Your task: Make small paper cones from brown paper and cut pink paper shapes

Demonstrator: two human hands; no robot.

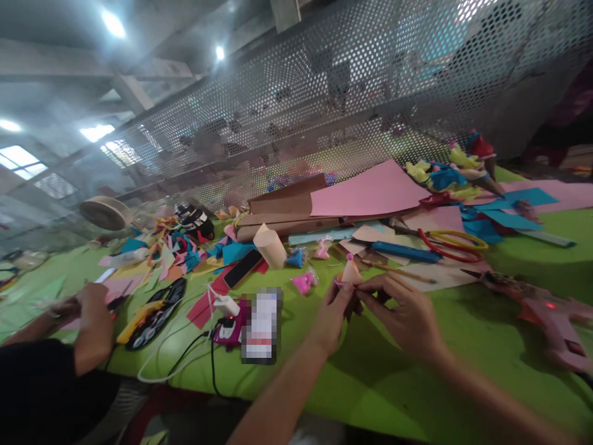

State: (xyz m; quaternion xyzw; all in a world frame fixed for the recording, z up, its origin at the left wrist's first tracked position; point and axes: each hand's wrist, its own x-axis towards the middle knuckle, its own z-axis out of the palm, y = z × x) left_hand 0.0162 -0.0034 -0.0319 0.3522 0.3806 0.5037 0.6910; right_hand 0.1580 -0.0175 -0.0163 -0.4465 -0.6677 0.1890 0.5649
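Both of my hands meet over the green table, around a small peach paper cone (pixel 351 272) with a pink ball at its tip. My left hand (pixel 332 312) pinches the cone's lower edge from the left. From the right, the fingertips of my right hand (pixel 403 309) are closed at that same edge, where a bit of pink shows. Just left of the cone lie a bright pink bundle (pixel 303 282), a blue bundle (pixel 295 257) and a paler pink bundle (pixel 323 248). A pencil (pixel 407 272) rests behind my right hand.
A glue gun (pixel 549 318) with a red light lies at right. Scissors (pixel 449 244) and a blue cutter (pixel 405 251) are behind. Left are a phone (pixel 260 324), a purple power strip (pixel 231 327) and loose cables. Another person's arm (pixel 92 327) works at far left, near paper scraps.
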